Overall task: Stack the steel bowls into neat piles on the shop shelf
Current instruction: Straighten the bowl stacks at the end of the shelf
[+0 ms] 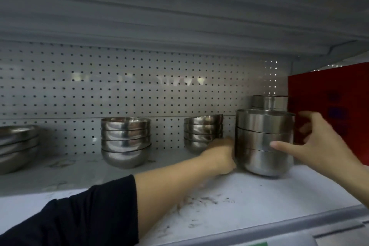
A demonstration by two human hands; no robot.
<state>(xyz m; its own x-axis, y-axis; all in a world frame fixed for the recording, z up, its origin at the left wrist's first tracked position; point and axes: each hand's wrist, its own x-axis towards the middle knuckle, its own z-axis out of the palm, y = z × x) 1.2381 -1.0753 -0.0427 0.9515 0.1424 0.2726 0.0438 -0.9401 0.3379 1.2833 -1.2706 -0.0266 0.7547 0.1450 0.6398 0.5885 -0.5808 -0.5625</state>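
Scuffed white shelf (219, 205): a stack of steel bowls (263, 142) stands between the hands, right hand (313, 142) gripping it, left hand (219, 156) touching, its fingers blurred.

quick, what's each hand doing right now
left hand: against the tall bowl stack, grip too blurred to tell
right hand: gripping that stack

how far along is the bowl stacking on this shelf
Mostly done, it seems. Done: four piles stand on the shelf: the far-left pile, the four-bowl pile, the back pile and the rear right pile. In hand: the right hand grips the tall pile; the blurred left hand is against its lower left side. Left: no loose bowls show; the back pile looks slightly tilted and may need squaring.
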